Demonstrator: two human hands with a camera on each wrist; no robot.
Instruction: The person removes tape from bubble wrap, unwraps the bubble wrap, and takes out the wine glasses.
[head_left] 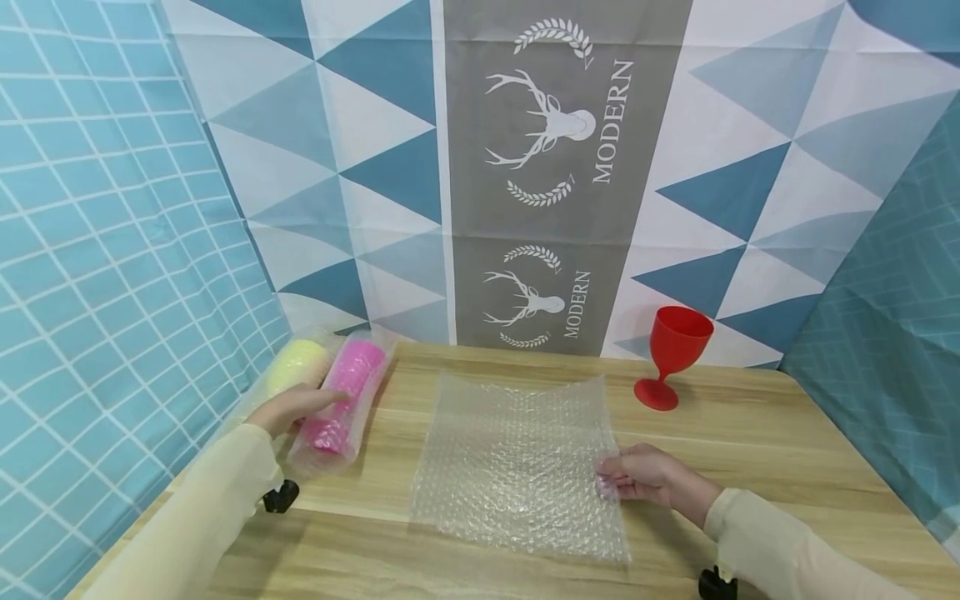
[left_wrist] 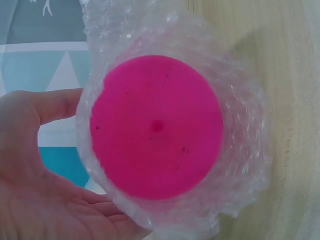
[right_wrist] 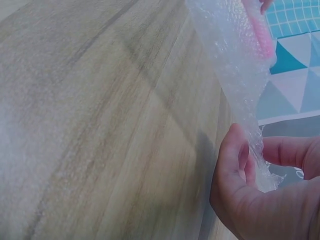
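Note:
My left hand (head_left: 294, 407) grips a pink goblet (head_left: 352, 377) rolled in bubble wrap at the table's left. In the left wrist view its round pink foot (left_wrist: 156, 127) shows, with thumb on one side and fingers under the wrap. Beside it lies a yellow bubble-wrapped bundle (head_left: 298, 365), partly behind that hand; its contents are blurred by the plastic. A clear bubble wrap sheet (head_left: 517, 458) spreads flat over the table's middle. With thumb and fingers my right hand (head_left: 647, 477) pinches the sheet's right edge, also seen in the right wrist view.
A red goblet (head_left: 677, 342) stands upright at the back right of the wooden table (head_left: 772, 425). Behind the table hangs a patterned cloth (head_left: 390, 167), with a blue tiled-pattern sheet (head_left: 112, 233) on the left and a teal one (head_left: 892, 308) on the right.

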